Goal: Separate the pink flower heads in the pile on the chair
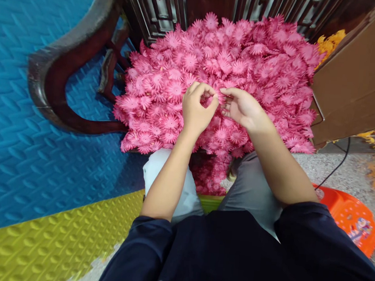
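Your left hand (pixel 197 107) pinches closely, your right hand (pixel 242 109) half open; I can't tell either grip's contents. One heap of pink flowers (pixel 215 61) lies beneath.

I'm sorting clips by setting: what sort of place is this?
Probably a room in a home: a curved dark wooden armrest, textured blue matting and an orange plastic item with a cartoon surround the heaped pink flowers.

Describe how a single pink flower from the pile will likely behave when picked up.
The flower is probably light, its petals looking thin and narrow. It seems unlikely to roll, being splayed wide and fairly flat. It may snag on others, since the pile is densely overlapped.
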### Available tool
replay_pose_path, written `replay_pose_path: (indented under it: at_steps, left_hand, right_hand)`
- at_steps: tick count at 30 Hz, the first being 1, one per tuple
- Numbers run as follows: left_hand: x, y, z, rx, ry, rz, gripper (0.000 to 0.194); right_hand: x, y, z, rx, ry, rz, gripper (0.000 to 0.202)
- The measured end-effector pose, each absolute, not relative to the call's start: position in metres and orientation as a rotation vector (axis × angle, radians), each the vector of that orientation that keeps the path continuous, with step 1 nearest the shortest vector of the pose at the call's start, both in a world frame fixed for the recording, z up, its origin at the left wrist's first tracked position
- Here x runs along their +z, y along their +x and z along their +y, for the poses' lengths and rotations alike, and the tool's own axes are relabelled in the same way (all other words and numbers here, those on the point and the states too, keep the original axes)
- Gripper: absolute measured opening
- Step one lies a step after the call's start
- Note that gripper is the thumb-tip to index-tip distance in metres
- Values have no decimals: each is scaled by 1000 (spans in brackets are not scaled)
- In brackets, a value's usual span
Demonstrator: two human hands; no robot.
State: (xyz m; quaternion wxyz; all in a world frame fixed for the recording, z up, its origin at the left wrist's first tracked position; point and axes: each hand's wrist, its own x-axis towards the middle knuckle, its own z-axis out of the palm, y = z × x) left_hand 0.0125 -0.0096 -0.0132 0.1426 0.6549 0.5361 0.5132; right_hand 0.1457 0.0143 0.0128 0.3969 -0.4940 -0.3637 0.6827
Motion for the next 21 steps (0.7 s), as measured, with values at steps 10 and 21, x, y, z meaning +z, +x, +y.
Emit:
replay_pose_path:
  at_steps: [10,21]
  left_hand:
    - [-18,6,-2,1581,1657,1467,9]
    - [-17,5,-2,1501,1555,1410,5]
  right_hand:
    - [17,148,10,1722,-1138,-1032,18]
    - [18,144,8,1598,-1198,-1068,18]
